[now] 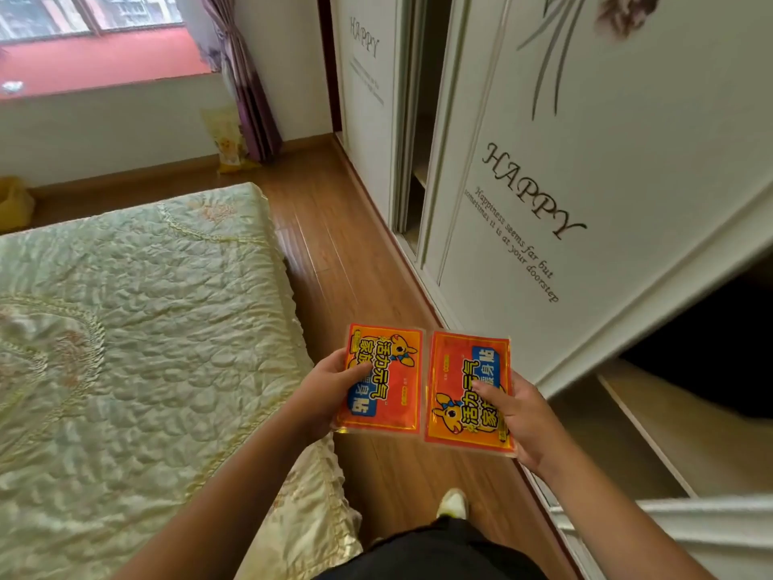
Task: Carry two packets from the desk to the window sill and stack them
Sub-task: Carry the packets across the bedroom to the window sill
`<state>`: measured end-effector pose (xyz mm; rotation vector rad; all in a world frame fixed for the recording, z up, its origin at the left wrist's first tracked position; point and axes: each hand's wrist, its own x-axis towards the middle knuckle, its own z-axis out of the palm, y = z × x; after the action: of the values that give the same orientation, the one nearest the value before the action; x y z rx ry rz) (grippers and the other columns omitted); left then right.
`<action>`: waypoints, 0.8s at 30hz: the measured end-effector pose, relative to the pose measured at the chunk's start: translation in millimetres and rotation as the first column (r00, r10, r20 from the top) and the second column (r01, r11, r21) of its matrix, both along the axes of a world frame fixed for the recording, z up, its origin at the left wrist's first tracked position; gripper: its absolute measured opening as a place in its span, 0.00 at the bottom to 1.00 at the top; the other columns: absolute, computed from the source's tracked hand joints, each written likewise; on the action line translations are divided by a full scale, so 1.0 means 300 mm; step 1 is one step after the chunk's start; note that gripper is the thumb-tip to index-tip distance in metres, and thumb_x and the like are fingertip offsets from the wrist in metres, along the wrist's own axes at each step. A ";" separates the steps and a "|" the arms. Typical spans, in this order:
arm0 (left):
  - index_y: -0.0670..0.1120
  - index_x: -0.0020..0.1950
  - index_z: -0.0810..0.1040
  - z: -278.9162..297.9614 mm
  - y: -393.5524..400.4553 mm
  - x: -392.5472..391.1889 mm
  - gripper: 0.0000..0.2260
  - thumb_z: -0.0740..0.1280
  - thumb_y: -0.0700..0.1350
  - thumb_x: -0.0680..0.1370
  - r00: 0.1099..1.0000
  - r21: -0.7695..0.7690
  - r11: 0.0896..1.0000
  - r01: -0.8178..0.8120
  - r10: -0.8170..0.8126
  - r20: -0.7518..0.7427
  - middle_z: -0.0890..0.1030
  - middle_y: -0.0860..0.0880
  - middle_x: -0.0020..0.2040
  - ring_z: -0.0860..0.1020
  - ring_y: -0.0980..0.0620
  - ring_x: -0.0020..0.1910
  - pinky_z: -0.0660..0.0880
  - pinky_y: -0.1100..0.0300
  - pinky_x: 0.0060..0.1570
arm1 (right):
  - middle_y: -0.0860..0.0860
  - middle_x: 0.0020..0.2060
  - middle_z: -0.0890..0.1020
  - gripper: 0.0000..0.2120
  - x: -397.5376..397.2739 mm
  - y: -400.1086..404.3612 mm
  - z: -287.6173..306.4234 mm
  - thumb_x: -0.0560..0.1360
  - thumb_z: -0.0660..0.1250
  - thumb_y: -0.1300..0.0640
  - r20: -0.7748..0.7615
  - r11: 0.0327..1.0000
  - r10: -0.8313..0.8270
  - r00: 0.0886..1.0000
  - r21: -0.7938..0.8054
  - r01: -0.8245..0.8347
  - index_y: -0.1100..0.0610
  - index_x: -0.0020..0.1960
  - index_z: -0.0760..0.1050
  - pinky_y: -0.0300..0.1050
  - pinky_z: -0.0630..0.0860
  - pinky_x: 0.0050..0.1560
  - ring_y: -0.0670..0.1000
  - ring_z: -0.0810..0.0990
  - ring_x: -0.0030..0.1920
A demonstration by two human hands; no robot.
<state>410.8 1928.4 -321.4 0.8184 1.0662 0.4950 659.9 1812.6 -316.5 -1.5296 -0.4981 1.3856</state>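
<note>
Wooden floor (334,228) runs between the bed (138,311) on the left and the wardrobe (585,203) on the right. The bed sits on it with a pale green quilted cover (125,370) on top, frilly edge hanging over the side. Far end, a yellow printed bag (226,140) stands on the floor against the wall by the curtain (251,102). A shoe (452,502) is planted on the boards down near the bottom.
</note>
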 end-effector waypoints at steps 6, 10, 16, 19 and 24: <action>0.46 0.60 0.75 -0.013 0.192 0.058 0.09 0.66 0.41 0.80 0.996 0.000 0.997 -0.074 0.074 -0.042 0.88 0.44 0.47 0.86 0.44 0.45 0.83 0.51 0.38 | 0.59 0.48 0.88 0.12 0.079 0.271 -0.043 0.76 0.69 0.60 -0.030 0.996 0.089 0.996 0.010 -0.089 0.55 0.60 0.77 0.54 0.84 0.43 0.60 0.87 0.47; 0.45 0.60 0.75 0.003 0.335 0.122 0.09 0.66 0.40 0.80 0.986 0.002 0.988 -0.157 0.157 -0.056 0.88 0.44 0.44 0.87 0.45 0.41 0.83 0.52 0.35 | 0.57 0.48 0.88 0.14 0.161 0.464 -0.052 0.76 0.69 0.59 -0.051 0.987 0.162 0.985 0.022 -0.161 0.55 0.61 0.76 0.52 0.84 0.42 0.58 0.87 0.47; 0.45 0.58 0.76 0.041 0.510 0.209 0.07 0.65 0.39 0.80 0.968 0.035 0.968 -0.248 0.250 -0.038 0.88 0.44 0.42 0.87 0.46 0.39 0.83 0.53 0.33 | 0.59 0.51 0.87 0.17 0.267 0.730 -0.027 0.76 0.69 0.60 -0.053 0.970 0.242 0.969 0.049 -0.240 0.57 0.64 0.74 0.58 0.83 0.50 0.60 0.87 0.49; 0.44 0.58 0.76 0.047 0.574 0.224 0.07 0.64 0.39 0.80 0.954 0.036 0.954 -0.296 0.297 -0.029 0.88 0.45 0.42 0.87 0.47 0.38 0.83 0.54 0.32 | 0.59 0.52 0.86 0.18 0.283 0.834 -0.021 0.76 0.70 0.59 -0.065 0.962 0.271 0.960 0.049 -0.268 0.56 0.65 0.73 0.58 0.83 0.49 0.60 0.87 0.50; 0.45 0.58 0.76 0.034 0.709 0.187 0.08 0.65 0.39 0.80 0.936 0.024 0.936 -0.352 0.352 -0.019 0.88 0.44 0.44 0.87 0.46 0.39 0.83 0.53 0.32 | 0.59 0.50 0.87 0.17 0.264 1.013 -0.031 0.75 0.70 0.59 -0.071 0.948 0.318 0.945 0.035 -0.316 0.57 0.63 0.75 0.52 0.85 0.43 0.59 0.87 0.48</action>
<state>467.0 2141.0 -311.1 0.6523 1.2388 0.8017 739.0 2116.5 -325.8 -1.4144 -0.7350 1.6710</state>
